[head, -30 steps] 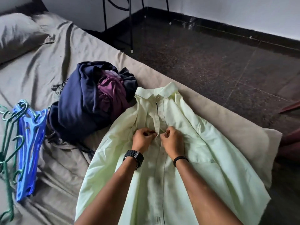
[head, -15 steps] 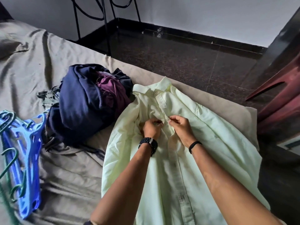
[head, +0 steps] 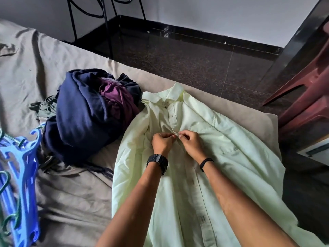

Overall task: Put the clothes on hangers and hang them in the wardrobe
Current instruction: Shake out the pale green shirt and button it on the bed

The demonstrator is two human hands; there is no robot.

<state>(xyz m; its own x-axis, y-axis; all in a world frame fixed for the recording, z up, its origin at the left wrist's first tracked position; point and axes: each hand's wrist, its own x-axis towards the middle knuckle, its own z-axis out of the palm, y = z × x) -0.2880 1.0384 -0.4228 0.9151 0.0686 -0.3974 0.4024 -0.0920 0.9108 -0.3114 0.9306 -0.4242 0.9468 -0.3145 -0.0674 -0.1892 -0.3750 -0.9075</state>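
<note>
A pale yellow-green collared shirt (head: 229, 139) lies spread face up on the bed, collar away from me. My left hand (head: 162, 142) and my right hand (head: 191, 142) meet over its button strip, a short way below the collar. Both pinch the strip at a button between thumb and fingertips. A pile of dark blue and purple clothes (head: 85, 113) sits just left of the shirt. Blue plastic hangers (head: 21, 177) with green hangers (head: 5, 182) among them lie at the bed's left edge.
The bed (head: 44, 72) wears a wrinkled grey-brown sheet. Dark speckled floor (head: 187, 57) runs beyond it to a white wall. A black metal frame (head: 106, 24) stands at the back. A maroon plastic chair (head: 309, 90) is at the right.
The camera has swung a little further right and closer. Both hands have slid slightly down the button strip and now pinch a lower button.
</note>
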